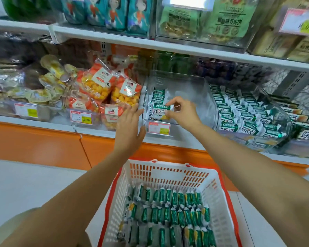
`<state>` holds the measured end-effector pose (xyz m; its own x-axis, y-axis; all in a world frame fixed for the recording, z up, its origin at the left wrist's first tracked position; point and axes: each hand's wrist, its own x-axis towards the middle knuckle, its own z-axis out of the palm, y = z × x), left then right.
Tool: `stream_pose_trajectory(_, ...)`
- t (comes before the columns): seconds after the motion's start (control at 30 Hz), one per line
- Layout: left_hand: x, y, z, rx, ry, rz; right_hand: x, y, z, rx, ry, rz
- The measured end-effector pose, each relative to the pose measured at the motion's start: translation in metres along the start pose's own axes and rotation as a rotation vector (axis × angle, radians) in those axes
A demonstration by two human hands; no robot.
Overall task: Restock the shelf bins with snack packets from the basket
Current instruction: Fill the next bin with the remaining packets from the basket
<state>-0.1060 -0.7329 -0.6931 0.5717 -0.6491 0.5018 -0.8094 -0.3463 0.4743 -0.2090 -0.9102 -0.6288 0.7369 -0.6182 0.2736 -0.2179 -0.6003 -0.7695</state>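
A white basket with an orange rim (219, 198) sits below me, holding several green-and-white snack packets (169, 209) in rows. On the shelf ahead stands a clear plastic bin (189, 86) with a few of the same packets stacked at its left side. My right hand (184, 111) reaches into this bin and pinches a green-and-white packet (159, 110) lying on the stack. My left hand (129, 127) hovers with straight fingers at the bin's front left corner, holding nothing.
A full clear bin of the same packets (246, 113) stands to the right. Orange bags of yellow snacks (103, 88) fill the bin to the left. Price tags (159, 128) hang on the bin fronts. An upper shelf (168, 45) runs overhead.
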Motion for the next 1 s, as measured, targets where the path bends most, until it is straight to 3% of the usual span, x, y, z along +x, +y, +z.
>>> stream_pose_trajectory(0.17, -0.003, -0.012, 0.016, 0.049, 0.015, 0.065, 0.019, 0.010, 0.018, -0.174, -0.209, 0.073)
stream_pose_trajectory(0.47, -0.006, -0.014, 0.020, 0.101, -0.002, 0.087, 0.025, 0.008, 0.022, -0.128, -0.278, 0.204)
stream_pose_trajectory(0.8, -0.041, -0.009, 0.001, 0.223, -0.049, 0.042, -0.028, -0.021, 0.020, 0.043, -0.057, -0.093)
stream_pose_trajectory(0.9, -0.070, -0.015, 0.000, 0.230, -0.083, -0.003, -0.059, -0.024, 0.038, 0.064, -0.099, -0.199)
stream_pose_trajectory(1.0, -0.109, -0.025, 0.004, 0.262, -0.167, -0.047, -0.094, -0.011, 0.066, 0.046, -0.189, -0.160)
